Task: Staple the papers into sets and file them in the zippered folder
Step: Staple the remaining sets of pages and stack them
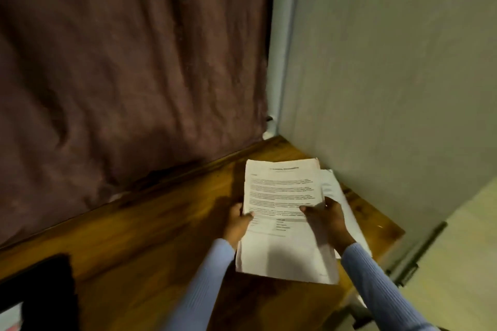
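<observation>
A stack of printed white papers (282,193) sits at the far right corner of the wooden table (161,223). My left hand (238,223) grips the stack's left edge, thumb on the top sheet. My right hand (326,219) grips the right edge, thumb pressed on the printed page. More white sheets (336,193) stick out from beneath on the right, near the wall. No stapler shows in this view.
A dark brown curtain (121,62) hangs behind the table. A pale wall (390,62) borders its right side. A flat black object (45,290) lies at the table's near left corner; I cannot tell what it is. The table's right edge drops off near my right sleeve.
</observation>
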